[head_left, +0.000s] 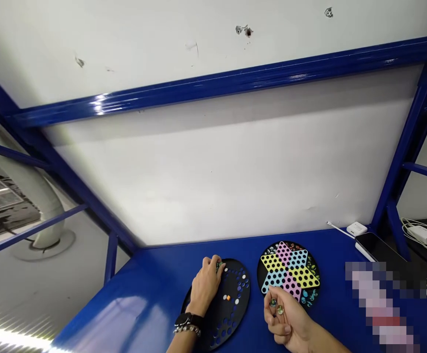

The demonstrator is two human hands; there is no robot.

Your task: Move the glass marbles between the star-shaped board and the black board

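My left hand (205, 287) rests on a black round board with holes (235, 299), its fingers curled at the board's far left edge over some small marbles. A white peg and an orange peg sit in the board near the hand. My right hand (285, 318) is closed with two small glass marbles (276, 306) pinched at its fingertips. It hovers just in front of a round Chinese checkers board (289, 270) with a star of yellow, pink and blue points. Loose marbles lie around that board's rim.
The blue table (154, 299) stands against a white wall, inside a blue metal frame (213, 83). A phone (379, 247) and a white charger (357, 228) with cable lie at the back right. A blurred patch covers the right front.
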